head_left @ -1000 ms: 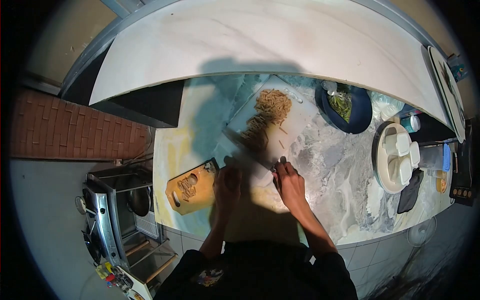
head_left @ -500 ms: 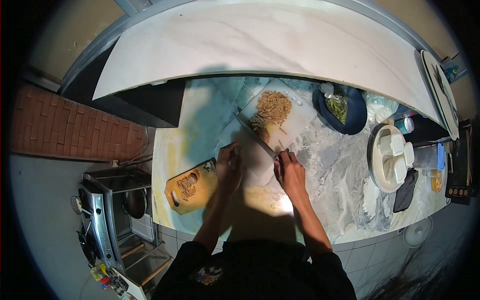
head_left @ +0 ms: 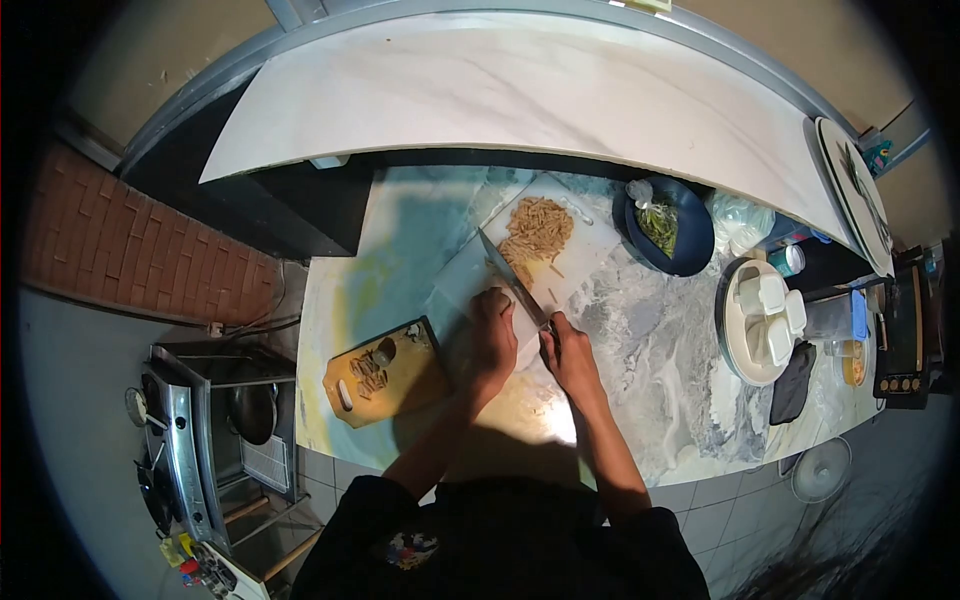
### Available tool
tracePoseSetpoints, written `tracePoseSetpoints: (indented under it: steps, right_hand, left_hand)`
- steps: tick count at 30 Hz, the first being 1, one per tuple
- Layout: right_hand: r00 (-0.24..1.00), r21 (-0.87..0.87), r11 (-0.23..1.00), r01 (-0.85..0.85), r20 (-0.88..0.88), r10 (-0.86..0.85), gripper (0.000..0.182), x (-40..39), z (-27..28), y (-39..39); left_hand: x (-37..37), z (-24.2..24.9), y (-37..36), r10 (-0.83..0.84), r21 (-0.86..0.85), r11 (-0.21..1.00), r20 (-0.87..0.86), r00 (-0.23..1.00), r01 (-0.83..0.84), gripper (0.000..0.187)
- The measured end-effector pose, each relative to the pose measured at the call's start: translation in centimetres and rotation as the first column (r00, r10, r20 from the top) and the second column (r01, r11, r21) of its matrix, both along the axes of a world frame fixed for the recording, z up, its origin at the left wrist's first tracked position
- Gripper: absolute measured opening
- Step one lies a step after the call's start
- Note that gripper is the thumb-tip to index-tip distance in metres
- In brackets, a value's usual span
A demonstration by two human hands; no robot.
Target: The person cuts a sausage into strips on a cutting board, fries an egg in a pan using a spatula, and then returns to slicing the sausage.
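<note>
A long knife (head_left: 517, 282) slants across the white cutting board (head_left: 595, 245), its tip up and to the left. Its handle is in my right hand (head_left: 568, 352), whose fingers are wrapped round it. My left hand (head_left: 492, 330) is curled at the near side of the blade, over the board's lower part; what its fingers hold, if anything, is hidden. Beyond the blade lies a heap of light brown strips (head_left: 540, 228). At the left, a wooden board (head_left: 405, 385) bears more brown strips (head_left: 368, 377) and a rounded brown piece (head_left: 385, 350).
A dark blue bowl (head_left: 690, 255) with bagged greens (head_left: 657, 228) stands behind at the right. Further right are a plate (head_left: 735, 345) with white containers (head_left: 765, 297), a dark cloth (head_left: 792, 385) and a lidded tub (head_left: 835, 318). A raised pale shelf (head_left: 500, 90) overhangs the back.
My left hand has moved right, closer to the knife and my right hand. The whole view has shifted slightly. The knife stays in my right hand.
</note>
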State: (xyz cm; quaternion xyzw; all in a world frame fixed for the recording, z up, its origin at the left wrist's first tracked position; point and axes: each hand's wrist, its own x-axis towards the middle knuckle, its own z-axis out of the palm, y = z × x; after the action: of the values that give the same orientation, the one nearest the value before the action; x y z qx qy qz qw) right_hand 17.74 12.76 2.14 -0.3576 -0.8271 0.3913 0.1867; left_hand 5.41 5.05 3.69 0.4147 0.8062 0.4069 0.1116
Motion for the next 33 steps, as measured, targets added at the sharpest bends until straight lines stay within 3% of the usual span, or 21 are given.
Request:
tracePoseSetpoints:
  steps: [4,6,7,9,12,17,21,25,30,33]
  right_hand:
    - [0.999,-0.072,0.997,-0.022,0.027,0.024,0.016,0.9,-0.1,-1.3]
    - [0.999,-0.084,0.996,-0.028,0.030,0.030,0.017,1.5,-0.3,-2.5]
    - [1.000,-0.082,0.996,-0.023,0.014,0.024,0.015,1.9,-0.4,-3.2]
    - [1.000,-0.094,0.995,-0.029,-0.006,0.029,0.015,2.6,-0.5,-4.3]
    - [0.999,-0.062,0.997,-0.047,-0.017,0.046,0.015,3.2,-0.1,-5.6]
    - [0.986,-0.217,0.969,-0.116,0.095,0.139,0.024,3.2,0.8,-5.9]
    - [0.991,-0.165,0.981,-0.099,0.076,0.113,0.027,2.4,0.8,-5.7]
    - [0.991,-0.147,0.986,-0.074,0.103,0.090,0.027,1.6,0.3,-6.0]
    - [0.990,-0.032,0.996,-0.079,0.112,0.082,0.028,0.8,-0.3,-6.8]
    - [0.985,0.008,0.994,-0.112,0.136,0.110,0.029,0.5,-0.3,-6.9]
  left_hand:
    - [0.0,-0.6,-1.2,-0.006,0.003,1.000,-0.031,0.999,0.006,0.027]
    - [0.4,-0.4,-2.3,0.020,-0.257,0.966,-0.060,0.998,-0.035,0.027]
    - [0.6,-1.3,-3.0,0.019,-0.259,0.965,-0.061,0.998,-0.035,0.027]
    - [0.7,-3.2,-4.0,0.007,-0.047,0.999,-0.070,0.998,-0.010,0.028]
    - [1.0,-3.7,-5.5,-0.037,0.104,0.994,-0.069,0.997,0.044,0.030]
    - [0.0,-2.7,-6.0,-0.015,0.067,0.998,0.025,1.000,0.013,0.032]
    - [-2.2,-1.6,-5.4,-0.032,0.174,0.984,0.033,0.999,0.025,0.028]
    - [-4.0,-0.5,-5.4,-0.019,0.121,0.993,0.052,0.998,0.013,0.026]
    - [-5.1,-1.4,-5.6,-0.092,0.091,0.990,-0.154,0.984,0.107,0.026]
    - [-4.5,-1.5,-5.8,0.015,0.100,0.995,-0.103,0.995,-0.005,0.025]
